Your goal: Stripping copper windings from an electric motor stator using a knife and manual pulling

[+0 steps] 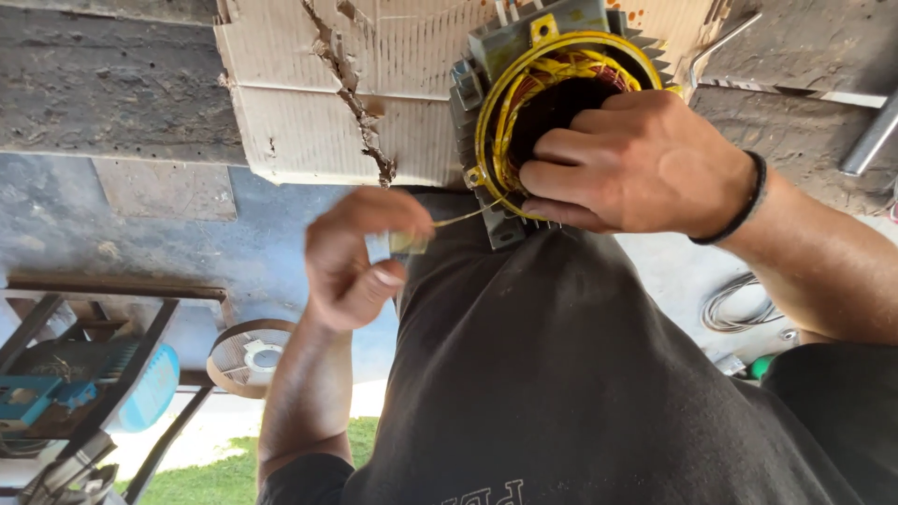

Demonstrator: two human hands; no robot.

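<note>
The motor stator (pixel 552 112) was set at the edge of a torn cardboard sheet (pixel 318 103). The right hand (pixel 636 164) was curled into its bore, gripping the rim. A thin yellow strip (pixel 458 217) was pinched by the left hand (pixel 351 262), held in open space below.

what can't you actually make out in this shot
- Head view: the inside of the motor stator bore is hidden by the right hand, whose fingers reach in.
- Head view: the left hand is motion-blurred; it pinches a thin yellow strip, whose held end and small tab cannot be resolved.
- Head view: the stator's top is cut off by the upper edge.
- Head view: the dark shirt hides whatever lies behind it.
</note>
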